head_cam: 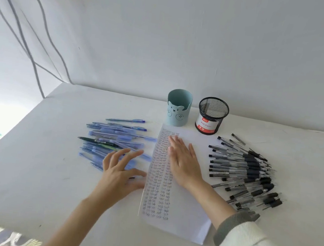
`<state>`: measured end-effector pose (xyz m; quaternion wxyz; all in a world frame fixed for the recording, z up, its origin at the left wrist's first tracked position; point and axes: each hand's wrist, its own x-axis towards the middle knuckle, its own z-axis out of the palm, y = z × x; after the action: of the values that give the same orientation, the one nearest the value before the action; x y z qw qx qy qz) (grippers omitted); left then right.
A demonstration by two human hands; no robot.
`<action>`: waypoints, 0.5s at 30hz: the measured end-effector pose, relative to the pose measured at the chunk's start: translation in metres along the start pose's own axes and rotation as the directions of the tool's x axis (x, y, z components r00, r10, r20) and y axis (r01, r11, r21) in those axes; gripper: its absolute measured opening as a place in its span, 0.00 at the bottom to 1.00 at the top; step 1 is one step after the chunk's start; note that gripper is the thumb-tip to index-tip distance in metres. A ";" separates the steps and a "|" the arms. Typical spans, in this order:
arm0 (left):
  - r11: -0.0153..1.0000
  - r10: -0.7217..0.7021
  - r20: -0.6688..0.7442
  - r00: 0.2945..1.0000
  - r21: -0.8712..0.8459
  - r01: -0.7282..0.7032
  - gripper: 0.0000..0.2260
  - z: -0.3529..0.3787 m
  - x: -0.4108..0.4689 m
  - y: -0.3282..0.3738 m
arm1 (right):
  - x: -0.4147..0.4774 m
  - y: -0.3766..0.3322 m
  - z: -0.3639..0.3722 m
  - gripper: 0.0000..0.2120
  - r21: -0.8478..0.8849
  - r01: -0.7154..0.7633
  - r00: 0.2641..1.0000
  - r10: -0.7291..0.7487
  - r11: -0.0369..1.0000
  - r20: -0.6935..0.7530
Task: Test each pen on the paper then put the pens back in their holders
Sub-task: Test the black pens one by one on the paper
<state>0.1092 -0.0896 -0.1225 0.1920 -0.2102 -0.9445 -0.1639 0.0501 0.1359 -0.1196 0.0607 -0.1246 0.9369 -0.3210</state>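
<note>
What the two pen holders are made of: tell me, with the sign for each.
Blue bear holder: probably matte plastic; smooth opaque wall, no shine, bear face on the front. Black holder: probably black-coated metal wire mesh; see-through weave, with a red-and-white label showing at the bottom.

White table [29, 168] against white wall [188, 34]

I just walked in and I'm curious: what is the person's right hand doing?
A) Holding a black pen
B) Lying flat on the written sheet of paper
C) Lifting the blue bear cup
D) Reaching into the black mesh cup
B: the right hand lies flat with straight fingers on the paper, holding no pen and away from both cups.
</note>
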 end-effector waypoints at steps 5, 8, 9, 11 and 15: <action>1.000 0.005 -0.036 0.999 0.029 -0.004 0.09 -0.011 0.010 -0.011 | -0.001 0.000 0.002 0.26 -0.020 0.016 1.000 -0.016 1.000 0.004; 0.991 -0.059 -0.107 0.993 0.112 0.071 0.08 -0.032 0.024 -0.042 | -0.001 0.000 0.002 0.27 -0.029 0.019 1.000 -0.019 0.999 0.005; 0.985 -0.100 -0.120 0.988 0.126 0.115 0.08 -0.039 0.028 -0.054 | 0.000 0.000 0.001 0.27 -0.036 0.022 1.000 -0.022 0.999 0.007; 0.967 -0.181 -0.118 0.976 0.158 0.198 0.05 -0.047 0.032 -0.074 | 0.000 0.001 0.002 0.26 -0.062 0.033 0.999 -0.033 0.997 0.009; 0.938 -0.297 -0.041 0.954 0.173 0.300 0.04 -0.042 0.028 -0.095 | -0.002 0.002 0.003 0.29 -0.164 0.056 0.997 -0.048 0.985 0.052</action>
<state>0.0544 -0.1780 -0.0954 0.1897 -0.0455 -0.9749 -0.1077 0.0520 0.1364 -0.1228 0.0640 -0.1614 0.9550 -0.2404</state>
